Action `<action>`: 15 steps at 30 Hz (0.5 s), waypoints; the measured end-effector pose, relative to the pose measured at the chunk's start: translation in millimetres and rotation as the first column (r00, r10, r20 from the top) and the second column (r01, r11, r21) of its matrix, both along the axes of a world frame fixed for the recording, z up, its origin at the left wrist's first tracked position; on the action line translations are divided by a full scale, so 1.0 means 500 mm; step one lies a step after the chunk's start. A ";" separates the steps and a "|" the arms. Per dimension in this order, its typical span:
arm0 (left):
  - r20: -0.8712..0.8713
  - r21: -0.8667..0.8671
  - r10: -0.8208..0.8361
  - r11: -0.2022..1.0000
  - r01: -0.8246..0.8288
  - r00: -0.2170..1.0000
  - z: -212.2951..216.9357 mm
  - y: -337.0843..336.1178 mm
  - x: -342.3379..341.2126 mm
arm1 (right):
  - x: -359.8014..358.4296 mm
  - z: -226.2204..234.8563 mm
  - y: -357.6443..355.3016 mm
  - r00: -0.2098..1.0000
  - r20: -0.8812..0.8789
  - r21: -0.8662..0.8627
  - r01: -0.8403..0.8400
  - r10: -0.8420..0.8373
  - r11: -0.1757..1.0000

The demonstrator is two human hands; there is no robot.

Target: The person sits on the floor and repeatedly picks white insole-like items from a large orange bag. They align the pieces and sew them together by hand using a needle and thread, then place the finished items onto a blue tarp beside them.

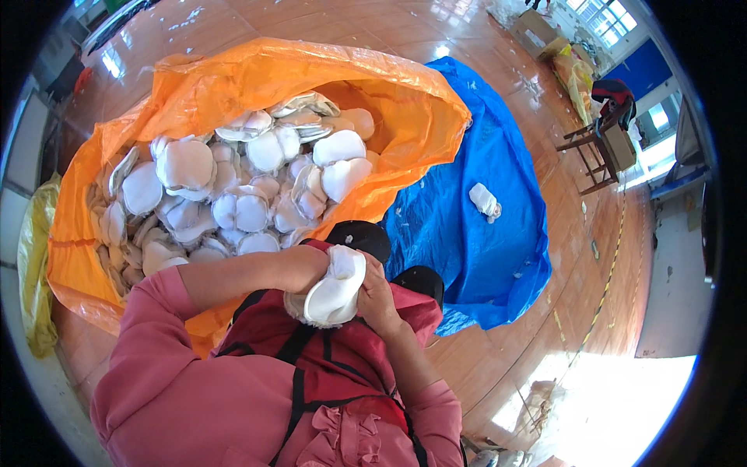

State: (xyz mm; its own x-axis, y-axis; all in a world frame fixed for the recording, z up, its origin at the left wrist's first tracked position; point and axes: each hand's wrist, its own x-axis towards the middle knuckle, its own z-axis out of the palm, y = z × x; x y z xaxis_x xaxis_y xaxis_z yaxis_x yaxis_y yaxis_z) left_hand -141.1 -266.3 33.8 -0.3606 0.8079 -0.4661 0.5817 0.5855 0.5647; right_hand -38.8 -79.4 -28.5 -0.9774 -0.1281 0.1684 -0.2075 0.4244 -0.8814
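Observation:
Over my lap I hold a white, rounded fabric pouch (pixel 336 292) with a smooth face and a fuzzy lower edge. My left hand (pixel 310 263) reaches to it from the left, and its fingers are hidden behind or inside the fabric. At the pouch's right edge, my right hand (pixel 377 297) is closed with bent fingers on the cloth. Beyond my knees, an open orange woven sack (pixel 257 58) holds many similar white pieces (pixel 187 165), loosely heaped. A blue sheet or sack (pixel 498 257) lies to its right, with one small rolled white piece (pixel 485 201) on it.
A yellow bag (pixel 39 265) leans at the far left. A wooden chair (pixel 597 159) with things on it stands at the right, near a cardboard box (pixel 534 33) farther back. Yellow-black tape (pixel 603 292) runs along the tiled floor. Bright sunlight falls at the lower right.

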 end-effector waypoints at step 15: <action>0.009 0.114 0.219 0.969 -0.219 0.976 -0.005 -0.001 -0.075 | -0.006 0.054 0.012 0.967 -0.143 0.309 0.247 -0.212 0.918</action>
State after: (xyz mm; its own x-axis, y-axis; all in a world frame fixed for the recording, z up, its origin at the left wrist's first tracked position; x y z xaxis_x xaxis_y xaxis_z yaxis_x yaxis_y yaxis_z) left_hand -178.5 -267.0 31.4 -0.5361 0.7565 -0.3745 0.4482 0.6311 0.6331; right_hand -41.8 -73.5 -1.2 -0.9653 0.0334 0.2590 -0.1539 0.7283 -0.6677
